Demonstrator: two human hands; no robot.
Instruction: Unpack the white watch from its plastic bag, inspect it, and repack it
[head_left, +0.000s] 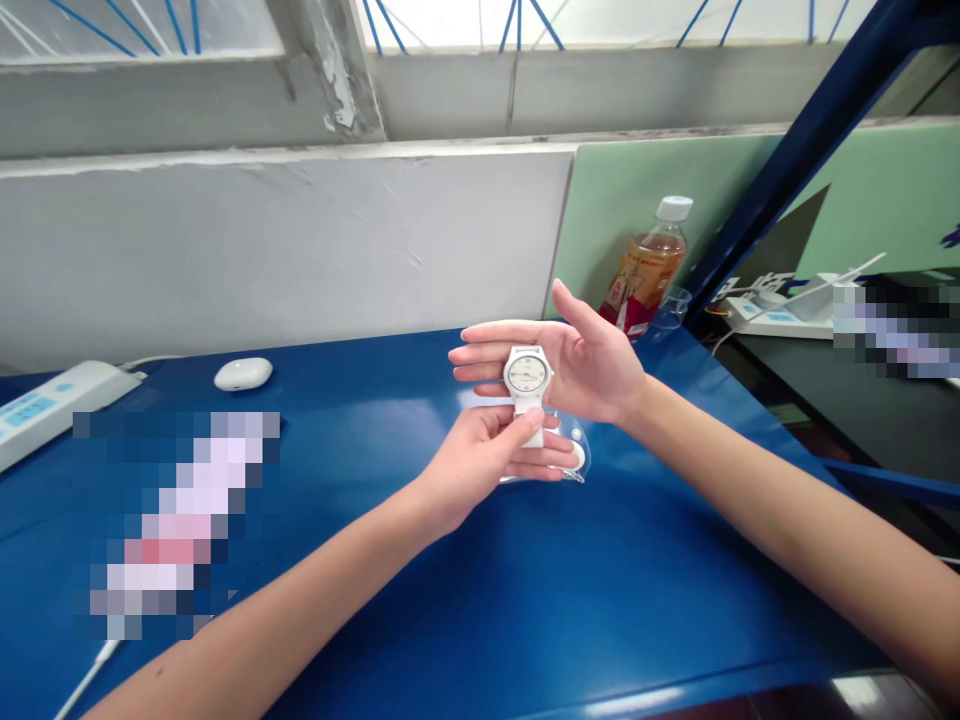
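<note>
A white wristwatch (pixel 528 374) with a round dial is held up over the blue desk, its face turned toward me. My left hand (pixel 480 450) pinches the lower strap between thumb and fingers. Just behind the watch, my right hand (pixel 581 365) is open, palm facing me, with the thumb raised and the fingers stretched to the left. Whether the right fingers touch the back of the watch I cannot tell. On the desk beneath the hands lies a clear plastic item (pixel 581 462) with white round parts, partly hidden by my left hand.
A white earbud case (pixel 244 374) and a white power strip (pixel 64 405) are on the left of the blue desk (pixel 420 620). A blurred-out device (pixel 184 520) has a white cable. A drink bottle (pixel 646 270) stands at the back right, near a blue post (pixel 795 150).
</note>
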